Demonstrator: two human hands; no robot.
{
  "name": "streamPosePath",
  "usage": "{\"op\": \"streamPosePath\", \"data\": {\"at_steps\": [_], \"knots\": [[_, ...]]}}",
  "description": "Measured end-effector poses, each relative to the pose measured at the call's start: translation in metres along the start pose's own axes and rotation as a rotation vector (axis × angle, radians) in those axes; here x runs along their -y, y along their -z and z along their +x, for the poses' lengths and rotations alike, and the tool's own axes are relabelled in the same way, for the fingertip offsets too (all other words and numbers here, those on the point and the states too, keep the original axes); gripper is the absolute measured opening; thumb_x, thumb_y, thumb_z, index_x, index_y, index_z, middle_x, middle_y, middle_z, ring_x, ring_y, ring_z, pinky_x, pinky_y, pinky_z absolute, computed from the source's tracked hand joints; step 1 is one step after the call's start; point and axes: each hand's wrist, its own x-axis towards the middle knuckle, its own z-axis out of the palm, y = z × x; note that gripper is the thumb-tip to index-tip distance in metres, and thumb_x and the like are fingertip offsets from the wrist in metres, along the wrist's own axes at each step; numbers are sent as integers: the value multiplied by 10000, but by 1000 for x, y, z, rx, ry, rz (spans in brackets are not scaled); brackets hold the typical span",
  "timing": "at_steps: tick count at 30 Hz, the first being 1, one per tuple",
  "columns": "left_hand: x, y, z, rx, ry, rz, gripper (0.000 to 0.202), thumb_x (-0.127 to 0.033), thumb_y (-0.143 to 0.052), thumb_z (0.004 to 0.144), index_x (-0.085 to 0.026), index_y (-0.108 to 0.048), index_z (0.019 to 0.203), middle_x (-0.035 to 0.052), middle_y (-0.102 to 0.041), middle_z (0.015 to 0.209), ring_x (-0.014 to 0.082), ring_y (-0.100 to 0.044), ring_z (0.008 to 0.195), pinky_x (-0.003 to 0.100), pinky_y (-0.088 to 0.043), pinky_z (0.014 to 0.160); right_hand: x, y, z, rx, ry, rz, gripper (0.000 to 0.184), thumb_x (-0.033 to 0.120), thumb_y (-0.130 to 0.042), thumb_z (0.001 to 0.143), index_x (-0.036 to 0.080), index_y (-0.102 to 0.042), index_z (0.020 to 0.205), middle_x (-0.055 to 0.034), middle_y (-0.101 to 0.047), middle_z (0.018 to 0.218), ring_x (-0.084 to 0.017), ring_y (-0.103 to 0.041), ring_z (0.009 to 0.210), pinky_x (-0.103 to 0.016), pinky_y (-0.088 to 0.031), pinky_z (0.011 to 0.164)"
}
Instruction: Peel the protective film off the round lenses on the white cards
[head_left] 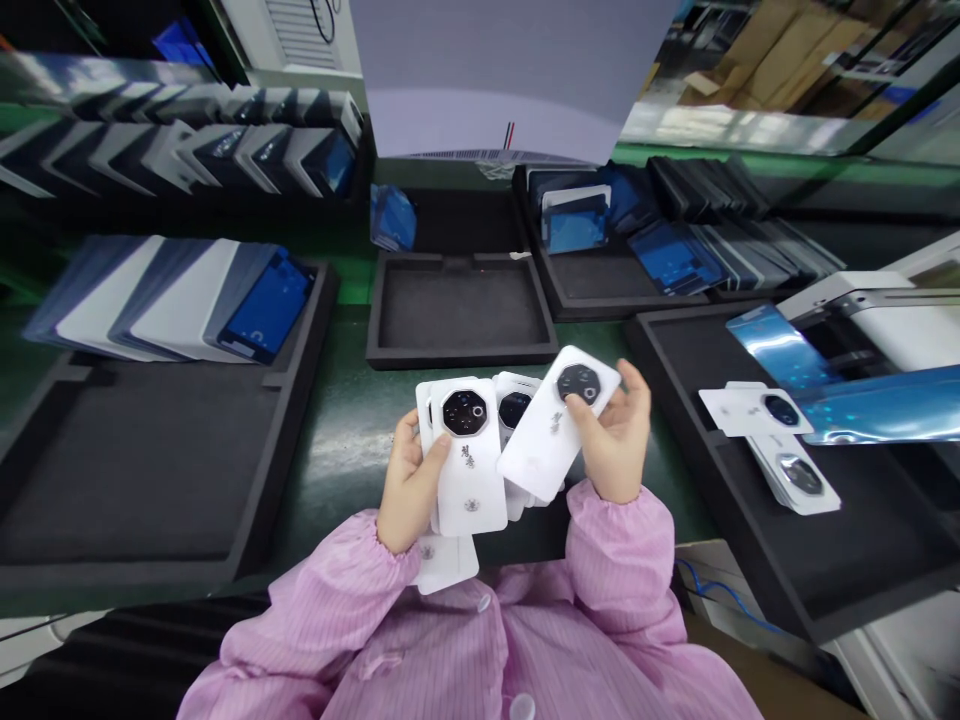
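Observation:
My left hand is closed around the left edge of a small fanned bunch of white phone back covers, its thumb on the front one beside the dark octagonal camera area. In my right hand is a single white phone back cover, tilted to the right and pinched near its camera area. Between the two, more white covers show partly, overlapped by those in front. Below my left hand a further white cover lies low near the table edge, its upper part hidden.
A black foam tray stands ahead on the green table. The left tray bears a row of panels. On the right tray lie several white covers and blue film strips. Further panels fill trays behind.

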Motion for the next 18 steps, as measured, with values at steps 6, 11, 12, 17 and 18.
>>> {"op": "streamPosePath", "data": {"at_steps": [6,11,12,17,18], "knots": [[-6,-1,3,-98,36,-72,451,-330,-693,769,-246,-466,1151,43,-679,996,200,-683,833,337,-553,724,-3,5,1,252,-124,-437,622,412,-695,719,228,-461,1265,-99,-606,1117,-266,-590,966,-468,-499,841],[-9,-4,3,-50,80,-109,425,-332,-681,780,-221,-481,1139,59,-687,1006,202,-684,844,352,-547,762,-14,2,1,217,107,-730,510,432,-656,751,187,-533,1182,-122,-553,1072,-320,-475,1072,-543,-424,928],[-9,-4,3,-33,93,-109,422,-336,-676,786,-219,-481,1141,62,-686,1011,203,-684,846,352,-547,760,-14,-1,0,223,160,-775,498,433,-652,761,177,-538,1173,-132,-534,1090,-329,-454,1096,-553,-403,950],[-6,-4,2,44,112,-21,470,-327,-693,773,-218,-457,1164,76,-673,1055,209,-685,851,353,-552,740,-3,-18,-11,116,360,-727,437,393,-633,812,220,-508,1193,-138,-435,1276,-344,-372,1234,-595,-358,1002],[-4,-4,1,62,109,10,477,-319,-695,771,-220,-449,1168,76,-670,1061,211,-684,861,353,-553,743,1,-21,-14,109,403,-655,374,362,-632,820,238,-526,1157,-123,-457,1262,-329,-395,1226,-584,-372,1000]]}}
